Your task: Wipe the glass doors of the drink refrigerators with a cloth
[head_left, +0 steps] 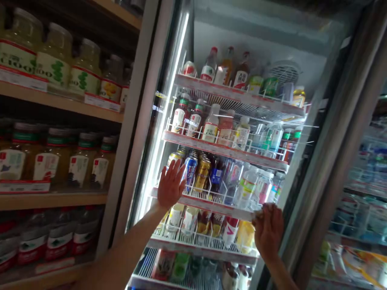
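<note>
My left hand [171,185] is raised in front of the lit drinks cooler [208,201], fingers spread, and nothing shows in it. Behind its fingertips stand a blue-and-silver can [190,171] and gold cans [203,173] on the middle shelf. My right hand [269,231] is at the right end of that shelf, near its price-strip edge [208,206]. Its fingers are bent together, and a small brownish patch at the fingertips is too blurred to name. Pale streaks cross the shelves like reflections, but I cannot tell whether either hand touches glass.
Bottles with red caps [209,66] line the cooler's top shelf. To the left, wooden shelving [60,201] holds large juice bottles [54,54]. A metal door frame [335,153] runs along the cooler's right side, with another stocked cooler [359,193] beyond.
</note>
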Available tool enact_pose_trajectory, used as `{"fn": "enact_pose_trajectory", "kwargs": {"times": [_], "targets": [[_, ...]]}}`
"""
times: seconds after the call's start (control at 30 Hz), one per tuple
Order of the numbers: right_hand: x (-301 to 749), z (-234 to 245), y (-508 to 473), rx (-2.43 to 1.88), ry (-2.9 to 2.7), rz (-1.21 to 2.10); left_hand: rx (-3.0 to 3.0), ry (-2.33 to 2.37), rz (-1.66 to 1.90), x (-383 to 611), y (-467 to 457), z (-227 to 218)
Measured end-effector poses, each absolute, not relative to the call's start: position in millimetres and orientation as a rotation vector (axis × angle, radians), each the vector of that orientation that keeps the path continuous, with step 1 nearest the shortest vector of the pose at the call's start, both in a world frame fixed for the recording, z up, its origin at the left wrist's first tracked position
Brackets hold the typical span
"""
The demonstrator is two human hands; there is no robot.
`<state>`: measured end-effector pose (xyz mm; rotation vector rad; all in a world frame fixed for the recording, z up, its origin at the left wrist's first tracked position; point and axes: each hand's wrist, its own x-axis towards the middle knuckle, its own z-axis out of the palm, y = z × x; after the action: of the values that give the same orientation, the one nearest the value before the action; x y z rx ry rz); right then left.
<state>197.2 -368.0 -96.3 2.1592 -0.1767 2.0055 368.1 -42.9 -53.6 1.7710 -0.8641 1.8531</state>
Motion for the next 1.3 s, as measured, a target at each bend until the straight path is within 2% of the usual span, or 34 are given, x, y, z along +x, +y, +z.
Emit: {"fn": "enact_pose_trajectory", "kwargs": {"times": [0.07,0.2,0.27,0.33,0.43,0.47,0.5,0.6,0.67,0.7,0.8,0.87,1.0,1.07,1.2,1.23,1.3], "targets": [[199.2,-88.1,-374.4,2.056,-0.176,2.029,1.743,-0.857,1.873,369.2,-42.8,-53.9],[206.9,-25.3,-383.2,1.892,-0.297,2.336,1.73,-0.864,1.907,370.6,-42.2,-53.6],[215.8,-18.9,-365.6,1.85,-0.289,2.383,1.741,-0.874,1.904,370.7,-41.6,-53.1],[226.6,-35.2,-336.1,1.912,-0.14,2.24,1.742,-0.877,1.904,370.7,-41.0,-52.7],[237.3,-57.7,-304.8,2.098,0.252,1.769,1.733,-0.88,1.903,371.1,-40.3,-52.8],[238.4,-55.8,-303.2,2.108,0.298,1.711,1.734,-0.881,1.901,371.3,-40.2,-53.0],[238.8,-48.8,-305.3,2.094,0.266,1.757,1.736,-0.879,1.899,371.5,-40.2,-53.3],[242.9,-16.7,-313.0,1.892,-0.157,2.27,1.732,-0.87,1.903,372.1,-40.6,-54.1],[251.5,-7.4,-301.1,1.817,-0.283,2.419,1.726,-0.869,1.906,372.3,-40.7,-54.5],[256.5,-9.2,-289.7,1.854,-0.204,2.366,1.724,-0.869,1.908,372.3,-40.6,-54.6],[265.0,-24.6,-259.6,2.044,0.293,1.886,1.741,-0.87,1.91,371.7,-40.1,-54.8],[261.8,-26.1,-261.7,2.058,0.396,1.763,1.758,-0.867,1.911,370.8,-40.3,-54.8],[254.2,-3.9,-293.0,1.887,-0.136,2.314,1.784,-0.842,1.918,369.2,-42.2,-55.1],[257.7,-1.9,-289.4,1.847,-0.225,2.413,1.788,-0.838,1.914,369.2,-42.5,-55.3],[264.1,-16.5,-262.7,2.053,0.309,1.857,1.763,-0.861,1.875,370.1,-41.0,-55.8],[262.8,-15.7,-263.6,2.061,0.354,1.793,1.759,-0.869,1.858,370.2,-40.7,-55.8],[257.8,-5.1,-276.9,2.029,0.19,1.945,1.759,-0.878,1.826,370.1,-40.5,-55.7]]}}
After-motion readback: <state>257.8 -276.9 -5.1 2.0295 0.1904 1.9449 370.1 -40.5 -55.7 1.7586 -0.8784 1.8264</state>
